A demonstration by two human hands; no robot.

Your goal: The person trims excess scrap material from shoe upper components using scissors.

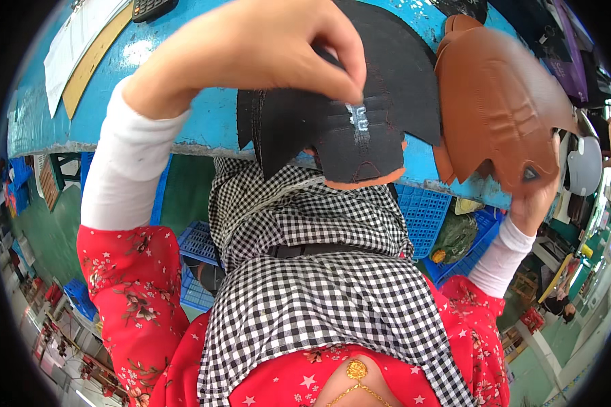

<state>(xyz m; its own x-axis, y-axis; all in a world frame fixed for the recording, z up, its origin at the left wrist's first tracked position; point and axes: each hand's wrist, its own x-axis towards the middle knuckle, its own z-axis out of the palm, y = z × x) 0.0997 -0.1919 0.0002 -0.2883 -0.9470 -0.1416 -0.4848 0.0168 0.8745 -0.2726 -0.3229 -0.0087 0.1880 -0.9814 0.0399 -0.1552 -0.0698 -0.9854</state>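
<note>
My left hand (271, 51) is over the blue worktable, thumb and forefinger pinched together at a whitish patch (358, 121) on a black leather-like piece (387, 74). Whether a small thing sits between those fingertips cannot be made out. The black piece lies with its dark side up, showing reddish stitching and a brown edge at the near end. At the right, my right hand (533, 203) is closed on the near edge of a stack of brown leather shoe uppers (492, 102). They have notched ends, raised ridges and a small dark triangle. Most of its fingers are hidden under the leather.
The blue worktable (204, 119) has its near edge against my checked apron. A yellow ruler-like strip (95, 61), white papers (68, 54) and a black calculator (153, 7) lie at the far left. Blue plastic crates (421, 217) stand below the table.
</note>
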